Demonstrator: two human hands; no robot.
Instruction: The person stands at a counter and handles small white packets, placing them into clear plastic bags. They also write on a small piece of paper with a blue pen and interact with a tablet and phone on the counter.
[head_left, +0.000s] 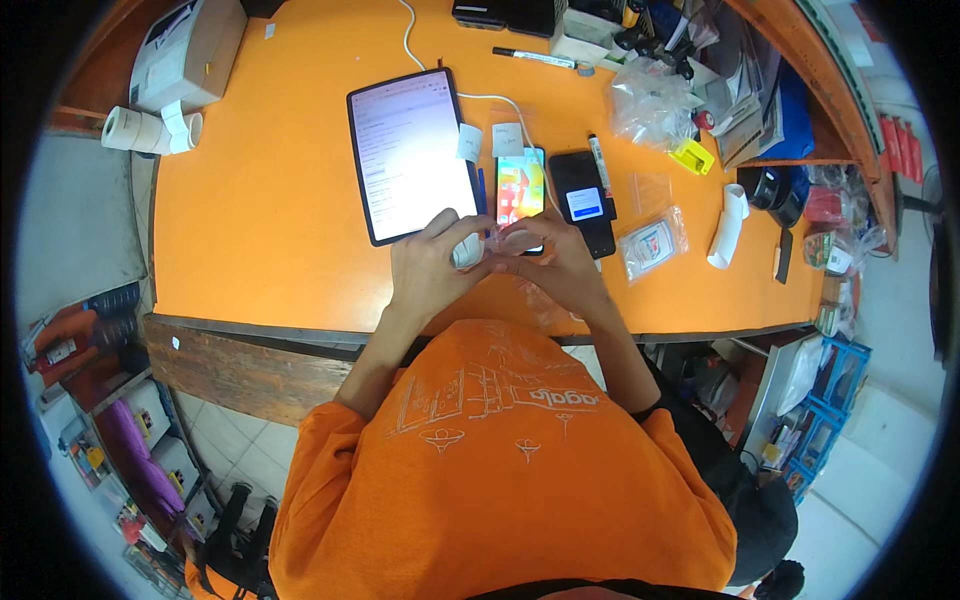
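My left hand (429, 262) and my right hand (562, 264) meet above the front of the orange table (262, 225). Between their fingertips they pinch a piece of clear plastic (517, 241), perhaps a small bag. A white piece (469, 252), partly hidden, shows under my left fingers. Just beyond the hands lies a smartphone (520, 180) with its screen lit, its lower part covered by my fingers. To the left rests a tablet (416, 154) with a bright page of text. On the right a black phone (581, 176) displays a pop-up message.
A label printer (187, 56) and paper rolls (135, 131) occupy the left corner. Marker pens (534, 57), a bag of plastic (651, 101), a sealed packet (652, 244) and a curled paper strip (726, 229) lie around the right side. A white cable (517, 109) crosses the table.
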